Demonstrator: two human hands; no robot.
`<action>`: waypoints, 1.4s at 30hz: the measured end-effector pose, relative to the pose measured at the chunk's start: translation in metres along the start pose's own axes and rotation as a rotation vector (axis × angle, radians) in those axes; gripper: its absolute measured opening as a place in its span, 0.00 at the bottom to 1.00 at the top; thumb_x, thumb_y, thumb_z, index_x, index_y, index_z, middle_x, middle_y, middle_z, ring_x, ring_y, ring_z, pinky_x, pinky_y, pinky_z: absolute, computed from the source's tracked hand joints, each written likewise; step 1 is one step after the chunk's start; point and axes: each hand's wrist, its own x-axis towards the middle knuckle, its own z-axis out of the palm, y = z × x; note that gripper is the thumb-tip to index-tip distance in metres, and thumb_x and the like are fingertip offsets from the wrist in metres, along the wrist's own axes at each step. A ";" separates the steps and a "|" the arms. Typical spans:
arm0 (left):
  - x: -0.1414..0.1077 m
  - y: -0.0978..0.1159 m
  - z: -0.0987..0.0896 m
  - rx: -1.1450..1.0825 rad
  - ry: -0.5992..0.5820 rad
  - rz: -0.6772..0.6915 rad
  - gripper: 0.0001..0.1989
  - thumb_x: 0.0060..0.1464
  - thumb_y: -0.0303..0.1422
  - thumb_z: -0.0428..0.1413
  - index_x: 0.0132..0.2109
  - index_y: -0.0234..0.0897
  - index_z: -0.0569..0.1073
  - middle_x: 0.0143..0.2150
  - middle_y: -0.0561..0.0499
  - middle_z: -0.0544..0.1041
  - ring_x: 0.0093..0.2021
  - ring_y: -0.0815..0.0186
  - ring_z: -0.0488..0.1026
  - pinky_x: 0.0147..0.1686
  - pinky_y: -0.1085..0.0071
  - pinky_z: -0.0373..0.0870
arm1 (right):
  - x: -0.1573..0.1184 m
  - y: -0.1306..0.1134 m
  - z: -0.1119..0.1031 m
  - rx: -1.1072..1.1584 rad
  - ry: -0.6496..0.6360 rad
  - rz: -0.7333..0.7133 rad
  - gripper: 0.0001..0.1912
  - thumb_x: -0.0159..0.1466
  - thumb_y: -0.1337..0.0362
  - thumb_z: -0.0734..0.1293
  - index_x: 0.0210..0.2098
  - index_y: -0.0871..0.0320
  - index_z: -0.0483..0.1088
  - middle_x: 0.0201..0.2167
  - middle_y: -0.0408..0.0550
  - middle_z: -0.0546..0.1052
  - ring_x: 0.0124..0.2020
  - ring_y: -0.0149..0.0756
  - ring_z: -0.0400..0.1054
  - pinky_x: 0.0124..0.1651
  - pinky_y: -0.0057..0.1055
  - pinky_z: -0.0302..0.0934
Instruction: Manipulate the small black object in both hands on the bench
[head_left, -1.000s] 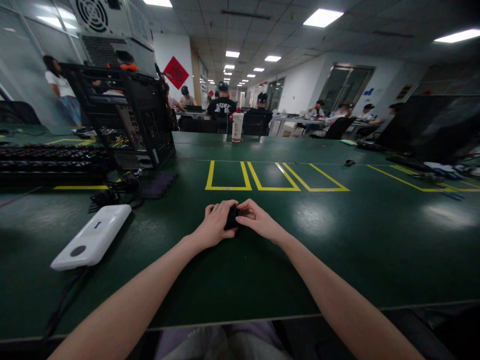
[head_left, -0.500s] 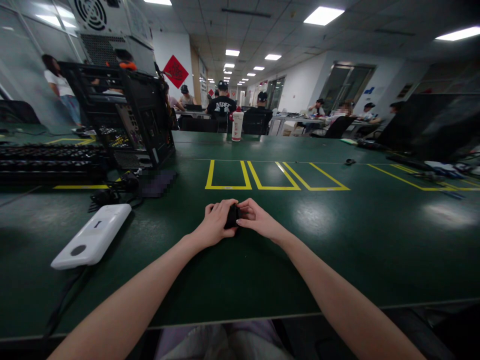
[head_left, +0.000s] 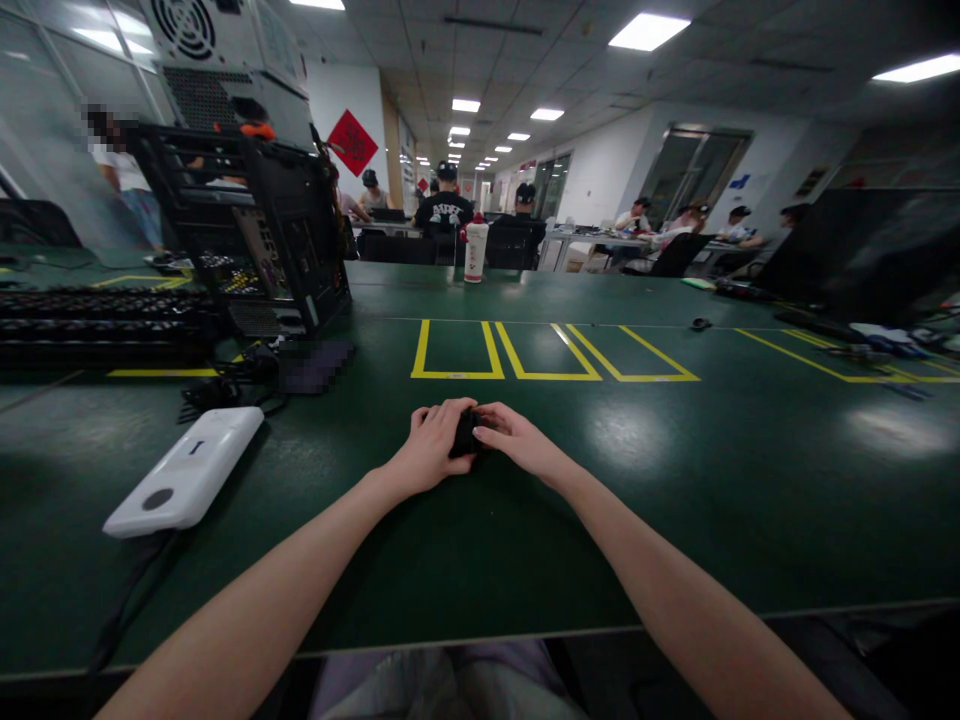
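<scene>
A small dark black object point(head_left: 465, 434) sits between my two hands, low over the green tabletop; its exact kind is too dark and covered to make out. My left hand point(head_left: 430, 442) is wrapped over its left side, thumb at the near edge and fingers at the far edge. From the right, my right hand point(head_left: 517, 438) closes thumb and fingertips on the object's right end. Parts of the object are hidden behind the fingers of both hands.
Yellow tape outlines point(head_left: 459, 376) mark the green table point(head_left: 480, 560) beyond my hands. To the left lie a white device with a cable point(head_left: 187, 470) and an open black computer case point(head_left: 281, 230). A white bottle point(head_left: 475, 250) stands at the far edge. People sit farther back.
My right thumb has shifted slightly up along the object's right end, and the fingers have moved a little. The left hand looks still.
</scene>
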 end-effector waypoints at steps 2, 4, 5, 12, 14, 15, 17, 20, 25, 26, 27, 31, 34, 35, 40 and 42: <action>0.000 0.000 0.000 0.007 0.000 -0.007 0.29 0.47 0.32 0.54 0.55 0.41 0.51 0.51 0.45 0.62 0.52 0.56 0.60 0.51 0.54 0.49 | -0.001 -0.002 -0.001 0.019 -0.028 -0.014 0.17 0.53 0.65 0.67 0.41 0.55 0.61 0.41 0.46 0.68 0.46 0.37 0.64 0.50 0.42 0.58; 0.001 -0.001 0.001 0.012 0.002 -0.010 0.29 0.46 0.32 0.54 0.54 0.41 0.51 0.52 0.45 0.62 0.52 0.55 0.60 0.51 0.54 0.49 | -0.002 -0.003 -0.001 0.034 -0.051 -0.027 0.19 0.51 0.67 0.69 0.40 0.55 0.60 0.39 0.45 0.68 0.45 0.36 0.64 0.49 0.41 0.58; 0.001 -0.001 0.001 0.013 0.004 -0.009 0.29 0.46 0.32 0.55 0.54 0.41 0.51 0.52 0.45 0.62 0.52 0.55 0.60 0.51 0.54 0.49 | -0.003 -0.003 -0.001 0.028 -0.047 -0.030 0.18 0.51 0.67 0.68 0.40 0.55 0.60 0.39 0.45 0.68 0.45 0.36 0.64 0.49 0.41 0.58; 0.000 -0.001 0.001 0.010 0.007 -0.009 0.29 0.47 0.32 0.54 0.54 0.40 0.51 0.52 0.45 0.62 0.52 0.56 0.60 0.51 0.55 0.49 | -0.001 -0.001 0.000 -0.024 0.019 -0.028 0.13 0.55 0.62 0.65 0.40 0.55 0.62 0.38 0.45 0.69 0.43 0.37 0.65 0.47 0.42 0.59; 0.000 -0.001 0.001 0.010 0.010 -0.009 0.28 0.47 0.32 0.54 0.54 0.41 0.51 0.51 0.45 0.62 0.52 0.56 0.60 0.51 0.55 0.49 | -0.001 -0.002 -0.003 -0.021 0.038 -0.023 0.15 0.54 0.64 0.66 0.40 0.55 0.62 0.40 0.46 0.68 0.43 0.36 0.64 0.47 0.40 0.60; 0.000 -0.001 0.001 0.010 0.011 -0.010 0.28 0.47 0.33 0.54 0.54 0.41 0.51 0.51 0.46 0.62 0.52 0.56 0.60 0.51 0.55 0.49 | -0.001 -0.003 -0.006 -0.024 0.067 -0.018 0.16 0.52 0.64 0.67 0.40 0.55 0.62 0.40 0.46 0.69 0.43 0.36 0.64 0.47 0.40 0.60; 0.001 -0.001 0.002 0.013 0.010 -0.015 0.29 0.47 0.33 0.54 0.54 0.41 0.51 0.51 0.46 0.62 0.51 0.55 0.60 0.51 0.54 0.49 | -0.001 -0.005 -0.014 -0.033 0.151 0.003 0.17 0.51 0.64 0.68 0.40 0.56 0.62 0.40 0.47 0.69 0.42 0.35 0.64 0.47 0.40 0.59; 0.003 -0.004 0.006 0.022 0.015 -0.018 0.30 0.46 0.33 0.55 0.54 0.41 0.51 0.51 0.46 0.62 0.50 0.55 0.61 0.50 0.54 0.50 | -0.002 -0.006 -0.020 0.007 0.213 0.055 0.18 0.50 0.64 0.69 0.40 0.57 0.62 0.40 0.49 0.69 0.41 0.36 0.65 0.46 0.40 0.61; 0.003 -0.010 0.014 0.042 0.063 -0.014 0.31 0.44 0.32 0.55 0.54 0.41 0.51 0.51 0.46 0.62 0.50 0.55 0.61 0.50 0.54 0.50 | 0.001 -0.004 -0.005 0.139 0.091 0.128 0.16 0.50 0.64 0.69 0.37 0.59 0.64 0.38 0.48 0.70 0.40 0.35 0.66 0.46 0.38 0.62; 0.003 -0.010 0.014 0.042 0.071 -0.009 0.31 0.44 0.31 0.55 0.54 0.41 0.51 0.51 0.46 0.62 0.50 0.55 0.61 0.50 0.55 0.50 | 0.002 -0.003 -0.001 0.175 0.065 0.134 0.16 0.51 0.64 0.69 0.38 0.58 0.64 0.39 0.47 0.70 0.40 0.35 0.66 0.45 0.39 0.63; 0.002 -0.010 0.014 0.042 0.074 -0.001 0.31 0.44 0.31 0.55 0.54 0.41 0.50 0.51 0.46 0.62 0.50 0.55 0.61 0.50 0.55 0.50 | 0.003 -0.003 0.002 0.186 0.066 0.131 0.16 0.50 0.64 0.70 0.37 0.58 0.64 0.38 0.47 0.70 0.40 0.34 0.67 0.45 0.38 0.63; 0.001 -0.008 0.013 0.046 0.065 0.039 0.30 0.46 0.32 0.54 0.54 0.40 0.50 0.52 0.45 0.61 0.52 0.55 0.59 0.51 0.55 0.49 | 0.005 -0.004 0.006 0.200 0.057 0.131 0.16 0.48 0.65 0.71 0.35 0.60 0.64 0.37 0.46 0.69 0.40 0.34 0.66 0.46 0.39 0.62; 0.001 -0.008 0.014 0.047 0.082 0.022 0.30 0.45 0.31 0.54 0.54 0.40 0.50 0.53 0.44 0.60 0.52 0.55 0.59 0.50 0.55 0.49 | 0.002 -0.006 0.007 0.189 0.075 0.132 0.18 0.49 0.65 0.70 0.38 0.59 0.64 0.38 0.46 0.69 0.41 0.34 0.66 0.46 0.38 0.62; 0.001 -0.009 0.015 0.045 0.088 0.011 0.30 0.44 0.31 0.54 0.54 0.40 0.51 0.53 0.44 0.60 0.52 0.55 0.59 0.50 0.55 0.49 | 0.001 -0.006 0.008 0.177 0.090 0.120 0.18 0.49 0.65 0.70 0.39 0.58 0.64 0.38 0.46 0.69 0.41 0.35 0.66 0.47 0.39 0.62; 0.002 -0.010 0.018 0.037 0.098 -0.009 0.31 0.44 0.31 0.55 0.54 0.40 0.50 0.53 0.44 0.60 0.51 0.55 0.60 0.50 0.55 0.50 | -0.002 -0.005 0.013 0.219 0.127 0.111 0.13 0.54 0.61 0.67 0.38 0.56 0.65 0.39 0.46 0.69 0.42 0.35 0.65 0.47 0.38 0.61; 0.002 -0.009 0.017 0.032 0.093 -0.015 0.31 0.44 0.31 0.55 0.54 0.41 0.50 0.53 0.45 0.60 0.51 0.55 0.60 0.49 0.55 0.50 | -0.001 -0.003 0.013 0.217 0.117 0.100 0.12 0.54 0.61 0.67 0.37 0.56 0.65 0.40 0.46 0.69 0.43 0.35 0.65 0.47 0.38 0.60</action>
